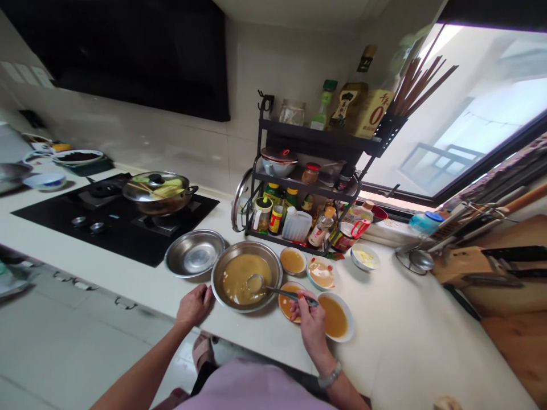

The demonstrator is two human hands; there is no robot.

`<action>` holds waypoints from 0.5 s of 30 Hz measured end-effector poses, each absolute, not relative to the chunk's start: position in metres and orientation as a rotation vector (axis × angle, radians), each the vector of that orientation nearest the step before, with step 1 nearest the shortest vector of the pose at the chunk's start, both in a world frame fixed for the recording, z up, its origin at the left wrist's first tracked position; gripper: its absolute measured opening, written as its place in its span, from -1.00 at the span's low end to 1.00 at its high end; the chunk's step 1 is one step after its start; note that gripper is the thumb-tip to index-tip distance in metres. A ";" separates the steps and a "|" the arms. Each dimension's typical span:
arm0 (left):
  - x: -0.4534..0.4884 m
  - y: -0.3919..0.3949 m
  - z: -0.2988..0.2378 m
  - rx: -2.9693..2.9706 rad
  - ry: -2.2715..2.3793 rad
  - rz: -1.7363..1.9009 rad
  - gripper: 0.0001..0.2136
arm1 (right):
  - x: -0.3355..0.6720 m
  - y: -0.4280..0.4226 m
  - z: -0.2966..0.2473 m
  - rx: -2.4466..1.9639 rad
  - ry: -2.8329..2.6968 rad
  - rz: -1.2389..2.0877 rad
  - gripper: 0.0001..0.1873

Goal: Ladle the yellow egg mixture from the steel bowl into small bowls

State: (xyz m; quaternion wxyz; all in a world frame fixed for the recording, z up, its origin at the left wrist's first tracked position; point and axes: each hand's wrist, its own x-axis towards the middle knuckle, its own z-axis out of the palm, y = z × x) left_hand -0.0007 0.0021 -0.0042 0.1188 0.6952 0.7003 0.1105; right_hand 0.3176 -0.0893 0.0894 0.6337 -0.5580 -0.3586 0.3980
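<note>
The left hand (pixel 194 306) rests at the table's front edge, close beside the wide steel basin (pixel 216 280), fingers loosely curled; whether they grip its rim, I cannot tell. Inside the basin lies the head of the ladle (pixel 282 292), directly left of the right hand (pixel 306 316), whose fingers pinch the handle. The ladle's long axis runs nearly crosswise, so the right hand commands it (the left is nearer only to the basin's wall).

Containers, from the left: a lidded pan (pixel 158 206) with pale green food under glass, a shiny steel bowl (pixel 174 263), then the basin of yellowish liquid. A small bowl (pixel 305 263), an orange-rimmed bowl (pixel 279 303) beneath the handle, a turquoise bowl (pixel 310 278) and a white bowl (pixel 351 326) hold brownish liquid; the far bowl (pixel 372 265) holds something pale yellow.
</note>
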 end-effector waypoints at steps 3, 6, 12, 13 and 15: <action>-0.001 0.002 -0.005 2.034 2.051 0.318 -0.63 | 0.320 -0.090 0.096 -1.269 -0.749 0.915 -0.58; -0.001 0.002 -0.006 2.039 2.062 0.315 -0.62 | 0.323 -0.091 0.101 -1.241 -0.676 0.928 -0.55; -0.001 0.001 -0.006 2.058 2.058 0.337 -0.63 | 0.341 -0.096 0.122 -1.182 -0.559 0.917 -0.57; -0.002 0.001 -0.006 2.058 2.056 0.337 -0.63 | 0.347 -0.098 0.126 -1.178 -0.537 0.900 -0.57; -0.002 0.002 -0.007 2.056 2.057 0.332 -0.64 | 0.361 -0.101 0.134 -1.173 -0.498 0.849 -0.58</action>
